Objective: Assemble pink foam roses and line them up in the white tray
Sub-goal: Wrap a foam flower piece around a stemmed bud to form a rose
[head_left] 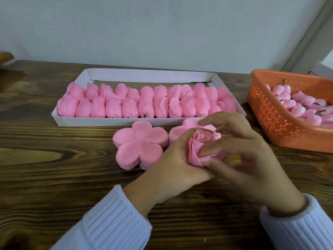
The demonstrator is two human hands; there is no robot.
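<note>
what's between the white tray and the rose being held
A stack of flat pink petal pieces lies there, partly behind the rose; head view shows it.

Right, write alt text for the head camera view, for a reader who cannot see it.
The left hand and right hand grip a pink foam rose above a wooden table. Behind them a white tray holds two rows of pink roses; flat petal stacks lie before it, and an orange basket of buds stands at the right.

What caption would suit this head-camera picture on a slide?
Left hand and right hand hold a rose beside petal stacks, a tray of roses and a basket of buds.
</note>
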